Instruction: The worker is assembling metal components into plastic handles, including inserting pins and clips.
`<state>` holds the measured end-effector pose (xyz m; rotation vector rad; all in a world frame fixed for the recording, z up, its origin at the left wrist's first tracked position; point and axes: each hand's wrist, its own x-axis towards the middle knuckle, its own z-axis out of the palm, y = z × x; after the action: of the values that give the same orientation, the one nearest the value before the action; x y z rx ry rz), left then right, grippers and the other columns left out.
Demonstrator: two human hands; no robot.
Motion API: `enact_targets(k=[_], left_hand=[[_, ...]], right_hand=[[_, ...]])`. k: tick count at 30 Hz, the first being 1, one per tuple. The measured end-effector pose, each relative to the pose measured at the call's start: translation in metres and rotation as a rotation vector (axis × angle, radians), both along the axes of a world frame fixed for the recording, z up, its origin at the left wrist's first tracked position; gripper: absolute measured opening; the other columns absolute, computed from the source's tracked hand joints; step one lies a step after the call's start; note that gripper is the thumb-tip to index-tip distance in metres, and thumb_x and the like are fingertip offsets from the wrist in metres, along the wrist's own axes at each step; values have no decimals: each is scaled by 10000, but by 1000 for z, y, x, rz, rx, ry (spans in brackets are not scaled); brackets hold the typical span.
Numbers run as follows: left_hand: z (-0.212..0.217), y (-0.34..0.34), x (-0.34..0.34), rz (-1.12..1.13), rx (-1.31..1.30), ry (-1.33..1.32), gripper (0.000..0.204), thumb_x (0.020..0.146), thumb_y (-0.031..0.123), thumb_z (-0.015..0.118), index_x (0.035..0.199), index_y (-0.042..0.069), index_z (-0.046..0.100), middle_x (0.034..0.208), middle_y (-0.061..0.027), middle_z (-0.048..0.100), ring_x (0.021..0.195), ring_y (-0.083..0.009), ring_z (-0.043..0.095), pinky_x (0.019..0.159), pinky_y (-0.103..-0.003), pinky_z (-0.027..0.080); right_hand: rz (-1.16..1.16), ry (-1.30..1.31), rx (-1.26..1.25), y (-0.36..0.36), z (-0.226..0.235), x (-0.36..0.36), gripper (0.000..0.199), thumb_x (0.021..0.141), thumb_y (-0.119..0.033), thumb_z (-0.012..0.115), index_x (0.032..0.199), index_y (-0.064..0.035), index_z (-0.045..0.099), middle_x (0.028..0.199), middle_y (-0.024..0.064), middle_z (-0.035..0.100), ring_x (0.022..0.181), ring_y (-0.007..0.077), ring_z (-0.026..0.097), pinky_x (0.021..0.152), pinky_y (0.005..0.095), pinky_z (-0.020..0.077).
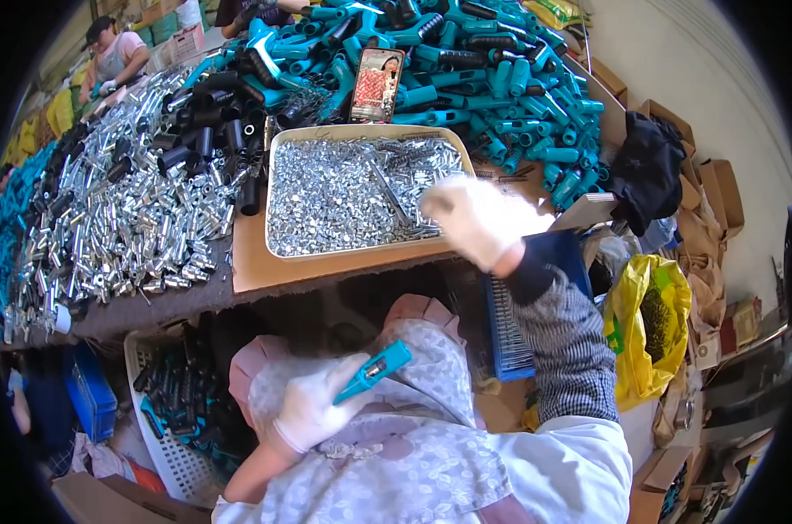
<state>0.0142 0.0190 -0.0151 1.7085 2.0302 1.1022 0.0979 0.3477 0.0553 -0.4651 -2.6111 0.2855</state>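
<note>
Teal handle (389, 359), axis diagonal, pointing up-right

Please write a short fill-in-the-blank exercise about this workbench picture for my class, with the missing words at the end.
1. The teal part is held in the person's ____ hand.
2. The right hand wears a white ____.
3. Beyond the tray of small metal parts, a ____ has its screen lit.
4. The open plastic bag at the right is coloured ____.

Missing words: left; glove; phone; yellow.
</note>
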Motion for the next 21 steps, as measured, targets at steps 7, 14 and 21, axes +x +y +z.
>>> enact_targets(k=[7,14,21], left_hand=[[-1,-9,-1,53,-84,-48,540,805,257,792,1304,126,631,1115,-168,713,945,-374,703,800,-429,574],[13,-15,-16,60,-75,45,532,797,239,794,1276,84,623,1107,-172,714,925,-367,703,793,-429,566],[7,-30,-30,132,-179,96,498,798,323,797,1212,83,657,1015,-146,734,883,-351,712,775,-418,570]], right_hand=[[-206,-368,156,49,5,-36,223,811,-301,669,841,-108,777,887,166,735,868,364,712,790,458,571],[45,-283,288,68,11,-32,167,793,-246,659,775,-91,720,795,139,702,744,349,682,686,444,550],[283,42,-415,-37,22,-3,140,826,-135,664,891,-16,703,807,138,713,735,243,710,706,343,558]])
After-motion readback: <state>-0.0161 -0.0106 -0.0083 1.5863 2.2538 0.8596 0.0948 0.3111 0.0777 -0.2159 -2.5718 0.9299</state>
